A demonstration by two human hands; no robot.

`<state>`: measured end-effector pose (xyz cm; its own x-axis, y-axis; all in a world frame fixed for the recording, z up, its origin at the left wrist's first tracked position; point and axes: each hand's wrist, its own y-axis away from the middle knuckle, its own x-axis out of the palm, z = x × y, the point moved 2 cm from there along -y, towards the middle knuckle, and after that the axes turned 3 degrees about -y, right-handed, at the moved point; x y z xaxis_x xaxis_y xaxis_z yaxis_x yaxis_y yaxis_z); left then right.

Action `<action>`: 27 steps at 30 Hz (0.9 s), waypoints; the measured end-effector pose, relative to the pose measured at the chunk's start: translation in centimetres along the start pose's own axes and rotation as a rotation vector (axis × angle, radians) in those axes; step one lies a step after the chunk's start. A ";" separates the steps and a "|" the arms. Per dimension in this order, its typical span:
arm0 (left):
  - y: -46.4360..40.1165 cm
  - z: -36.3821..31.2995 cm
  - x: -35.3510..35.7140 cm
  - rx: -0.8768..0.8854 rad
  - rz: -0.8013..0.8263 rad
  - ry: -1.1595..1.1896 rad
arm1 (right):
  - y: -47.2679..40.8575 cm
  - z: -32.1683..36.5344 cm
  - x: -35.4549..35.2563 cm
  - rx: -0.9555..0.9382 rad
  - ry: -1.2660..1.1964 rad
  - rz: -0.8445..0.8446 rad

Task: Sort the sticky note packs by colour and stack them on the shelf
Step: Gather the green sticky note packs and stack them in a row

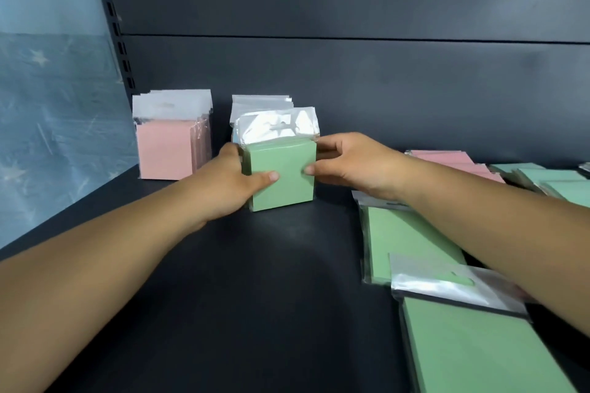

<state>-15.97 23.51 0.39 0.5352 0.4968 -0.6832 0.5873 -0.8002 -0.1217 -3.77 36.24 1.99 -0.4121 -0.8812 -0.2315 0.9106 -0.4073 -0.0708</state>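
Both hands clasp one upright green pack (pixel 282 176) on the shelf (pixel 242 281): left hand (pixel 234 180) at its 9 o'clock edge, right hand (pixel 346 163) at 3 o'clock, thumbs pressed on its front. Pink packs (pixel 166 150) stand at 9 o'clock.

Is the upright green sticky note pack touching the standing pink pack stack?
Apart. The head view shows bare dark shelf and the left hand between the green pack and pink stack.
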 end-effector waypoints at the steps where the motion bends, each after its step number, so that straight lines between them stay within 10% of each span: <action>1: 0.2 -0.3 -0.1 0.003 -0.061 -0.079 | 0.0 -0.1 -0.1 -0.016 0.027 -0.013; 27: -8.2 -6.5 9.4 0.091 -0.274 0.293 | -2.9 -3.3 -10.2 0.111 0.077 -0.503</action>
<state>-11.79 36.92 -0.34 0.5239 0.7600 -0.3846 0.6833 -0.6446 -0.3428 -2.12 47.18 1.36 -0.7905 -0.5515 -0.2661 0.5899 -0.8025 -0.0891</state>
